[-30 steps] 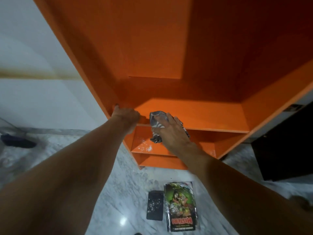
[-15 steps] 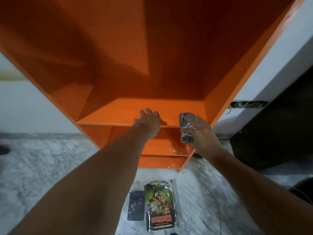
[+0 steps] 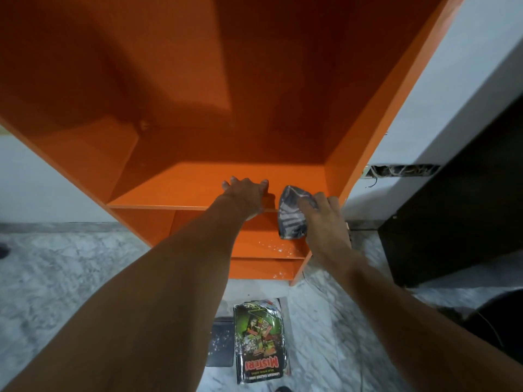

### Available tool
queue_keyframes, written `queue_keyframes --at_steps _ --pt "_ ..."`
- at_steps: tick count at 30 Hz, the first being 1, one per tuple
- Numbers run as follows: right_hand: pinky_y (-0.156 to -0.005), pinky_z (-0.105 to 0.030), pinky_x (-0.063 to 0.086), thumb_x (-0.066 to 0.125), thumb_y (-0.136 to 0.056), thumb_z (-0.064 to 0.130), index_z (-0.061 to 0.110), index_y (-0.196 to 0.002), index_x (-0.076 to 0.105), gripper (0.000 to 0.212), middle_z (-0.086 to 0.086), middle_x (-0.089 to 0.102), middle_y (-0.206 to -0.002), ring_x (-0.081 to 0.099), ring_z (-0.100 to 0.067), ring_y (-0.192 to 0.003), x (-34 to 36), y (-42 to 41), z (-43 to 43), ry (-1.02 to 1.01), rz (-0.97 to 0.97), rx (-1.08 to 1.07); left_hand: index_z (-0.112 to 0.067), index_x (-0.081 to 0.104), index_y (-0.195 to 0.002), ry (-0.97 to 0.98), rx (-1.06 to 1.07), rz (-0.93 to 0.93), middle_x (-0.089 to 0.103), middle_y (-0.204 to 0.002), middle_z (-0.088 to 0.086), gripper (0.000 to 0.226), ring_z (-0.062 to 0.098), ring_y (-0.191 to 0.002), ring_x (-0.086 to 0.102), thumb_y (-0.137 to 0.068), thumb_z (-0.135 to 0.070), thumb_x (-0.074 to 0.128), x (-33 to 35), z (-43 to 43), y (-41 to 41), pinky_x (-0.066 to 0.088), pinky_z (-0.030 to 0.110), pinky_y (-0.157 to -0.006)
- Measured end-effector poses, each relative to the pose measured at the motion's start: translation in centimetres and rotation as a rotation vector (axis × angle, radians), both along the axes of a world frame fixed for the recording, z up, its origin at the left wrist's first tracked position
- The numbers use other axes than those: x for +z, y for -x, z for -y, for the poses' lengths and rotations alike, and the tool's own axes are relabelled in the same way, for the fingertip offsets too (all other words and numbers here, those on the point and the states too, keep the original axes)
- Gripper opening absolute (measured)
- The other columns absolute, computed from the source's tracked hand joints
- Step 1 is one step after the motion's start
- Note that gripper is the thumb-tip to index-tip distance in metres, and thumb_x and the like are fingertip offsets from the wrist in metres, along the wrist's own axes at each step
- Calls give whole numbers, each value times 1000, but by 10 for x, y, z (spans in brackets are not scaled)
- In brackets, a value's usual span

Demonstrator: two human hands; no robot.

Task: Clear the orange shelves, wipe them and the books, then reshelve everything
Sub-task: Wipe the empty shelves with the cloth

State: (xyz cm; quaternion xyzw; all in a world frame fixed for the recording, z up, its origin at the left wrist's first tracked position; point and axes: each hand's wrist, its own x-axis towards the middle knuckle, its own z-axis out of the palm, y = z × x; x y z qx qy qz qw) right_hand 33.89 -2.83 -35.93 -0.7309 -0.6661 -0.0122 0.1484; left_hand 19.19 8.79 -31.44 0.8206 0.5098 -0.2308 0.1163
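wiping step, i judge: my left hand (image 3: pixel 246 193) rests flat on the bare orange wooden shelf (image 3: pixel 184 190), my right hand (image 3: pixel 325 219) grips the crumpled grey patterned cloth (image 3: pixel 291 213) at its front right edge, next needing a firm leftward sweep; the glossy green book (image 3: pixel 260 343) lies on the floor (image 3: pixel 70 273).

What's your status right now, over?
Left hand rests on orange shelf. Right hand grips grey cloth at shelf edge. Misteri book on floor.

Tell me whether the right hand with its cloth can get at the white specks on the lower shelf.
Probably yes. The right hand holds the cloth just above the lower shelf, whose front is open; nothing lies between it and the white specks. The left hand rests on the upper shelf.
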Motion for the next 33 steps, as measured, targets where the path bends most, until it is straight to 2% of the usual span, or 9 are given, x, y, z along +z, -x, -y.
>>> queue_keyframes --at_steps 6,8,11,16,21,25,28,31,33 --pt "-70 -30 46 73 -70 3 18 -94 68 29 -3 64 -91 60 -26 -87 -1 -10 37 213 -158 195 -26 7 -157 -1 -16 -31 42 -147 19 75 49 -138 29 -98 -42 51 -5 -4 -1 27 59 -112" --pt "-75 -30 42 74 -75 6 16 -102 69 29 -6 66 -98 57 -24 -92 20 -7 23 44 -231 165 -28 13 -156 2 6 -10 43 -146 20 72 48 -139 28 -98 -39 53 -5 -2 0 25 59 -113" --pt "-80 -36 43 71 -77 0 10 -111 69 36 -14 66 -107 57 -33 -100 47 -1 -27 -191 -101 98 -23 23 -155 32 21 32 41 -147 24 65 47 -143 21 -99 -34 54 1 1 1 18 58 -117" --pt "-110 -51 28 45 -88 -1 24 -139 46 57 -12 41 -146 35 -39 -132 22 -1 -67 208 83 46 -19 25 -154 32 -7 4 43 -146 20 64 47 -139 28 -99 -37 54 -1 -2 2 24 58 -114" --pt "-116 -52 14 49 -86 -1 27 -145 40 66 -11 32 -155 23 -36 -141 0 4 -34 169 90 53 -16 37 -147 -14 -19 16 50 -136 24 55 46 -134 35 -98 -36 55 1 1 1 33 55 -109" --pt "-113 -50 28 50 -82 -7 21 -140 48 65 -12 45 -146 36 -36 -136 4 5 -2 131 35 132 -24 10 -157 -43 -63 -40 48 -141 22 72 49 -134 35 -99 -43 49 -6 -2 4 35 55 -107" --pt "-94 -41 49 52 -84 -5 20 -125 61 49 -7 63 -121 57 -29 -113 26 13 11 207 -74 144 -26 0 -158 -50 -123 -97 39 -151 21 69 52 -138 28 -104 -33 42 -5 5 7 31 59 -108" --pt "-79 -33 52 56 -86 1 14 -103 70 25 -8 71 -97 66 -28 -93 39 26 20 438 -195 100 -27 -5 -157 -8 -173 -123 20 -159 21 71 49 -144 17 -104 -12 40 8 22 18 30 53 -112" --pt "-76 -30 50 58 -86 3 13 -99 70 20 -10 70 -94 66 -28 -91 38 36 29 506 -205 76 -31 0 -157 28 -174 -85 15 -160 22 72 43 -143 25 -103 -18 46 20 35 27 37 46 -110"
